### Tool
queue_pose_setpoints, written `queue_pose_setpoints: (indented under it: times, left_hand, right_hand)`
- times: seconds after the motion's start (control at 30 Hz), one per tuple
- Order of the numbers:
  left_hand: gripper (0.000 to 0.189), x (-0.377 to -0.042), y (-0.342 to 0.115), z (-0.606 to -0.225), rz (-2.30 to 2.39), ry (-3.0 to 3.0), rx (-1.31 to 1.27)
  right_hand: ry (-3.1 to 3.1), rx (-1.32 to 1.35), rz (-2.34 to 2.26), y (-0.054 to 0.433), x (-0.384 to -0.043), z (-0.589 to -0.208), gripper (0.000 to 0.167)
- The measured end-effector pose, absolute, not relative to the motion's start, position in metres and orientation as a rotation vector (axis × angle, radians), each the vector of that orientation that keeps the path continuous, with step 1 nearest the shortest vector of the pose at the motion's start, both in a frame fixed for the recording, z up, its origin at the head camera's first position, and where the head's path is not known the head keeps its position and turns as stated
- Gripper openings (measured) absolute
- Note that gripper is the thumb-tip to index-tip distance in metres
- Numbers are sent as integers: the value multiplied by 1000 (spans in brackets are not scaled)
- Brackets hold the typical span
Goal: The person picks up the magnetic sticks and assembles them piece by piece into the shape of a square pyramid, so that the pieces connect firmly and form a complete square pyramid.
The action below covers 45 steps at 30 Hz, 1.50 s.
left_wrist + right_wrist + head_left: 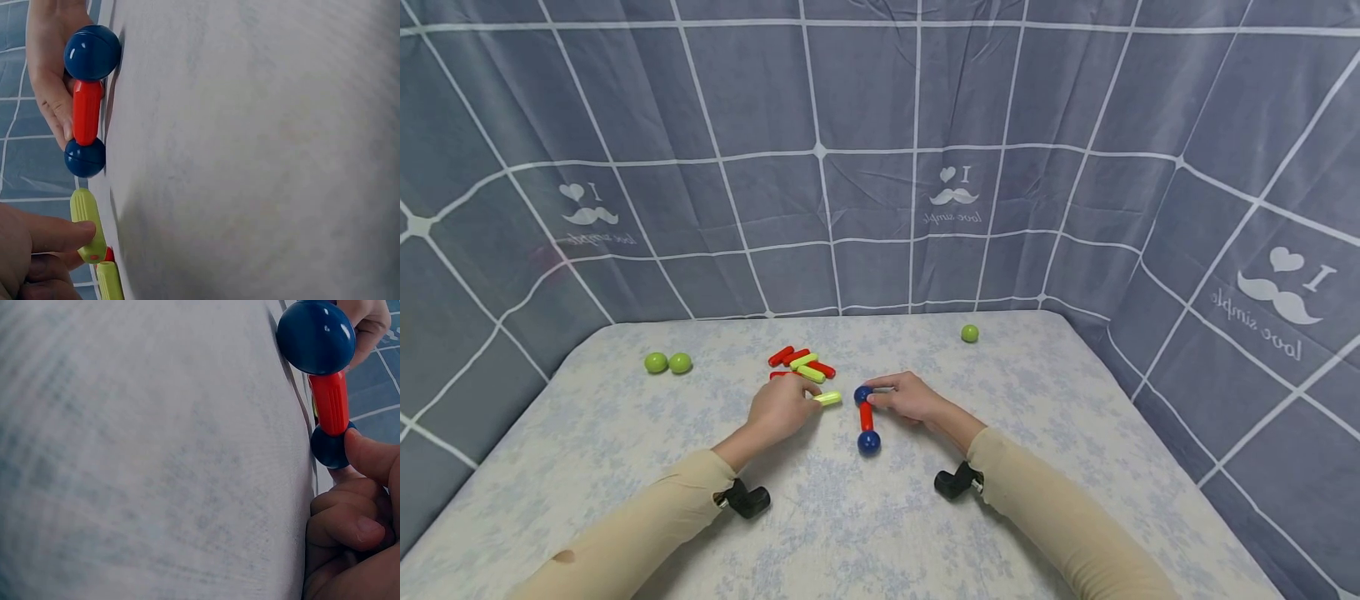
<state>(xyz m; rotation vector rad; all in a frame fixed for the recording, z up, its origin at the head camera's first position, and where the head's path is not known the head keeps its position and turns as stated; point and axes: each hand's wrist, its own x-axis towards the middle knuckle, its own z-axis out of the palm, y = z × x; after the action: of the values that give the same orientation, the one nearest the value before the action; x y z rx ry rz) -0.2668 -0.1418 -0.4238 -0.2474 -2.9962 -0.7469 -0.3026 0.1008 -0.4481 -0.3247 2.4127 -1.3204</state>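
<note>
My left hand (783, 406) pinches a yellow-green ribbed rod (87, 222) between thumb and fingers, its free end pointing at the far blue ball. Thumb and fingers of my right hand (912, 397) grip that far blue ball (862, 394). A red rod (867, 417) joins it to a nearer blue ball (868, 442), making a dumbbell shape that lies on the table. A small gap shows between the yellow-green rod and the far ball in the left wrist view.
Behind my left hand lies a loose pile of red rods (781, 356) and yellow-green rods (811, 373). Two green balls (667, 362) sit at the far left of the table (850, 533), and another green ball (970, 333) near its back edge. A grey checked curtain (880, 200) encloses the table.
</note>
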Motion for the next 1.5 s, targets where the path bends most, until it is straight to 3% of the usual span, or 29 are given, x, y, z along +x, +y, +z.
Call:
queue_pose_setpoints:
  times: [1.1, 1.5]
  left_hand:
    - [19, -268, -120, -431, -751, -2996, -257]
    - [31, -263, -124, -435, -843, -2972, -203]
  right_hand:
    - [2454, -311, -1339, 98, -305, -453, 39]
    - [2484, -283, -1322, 96, -304, -455, 40]
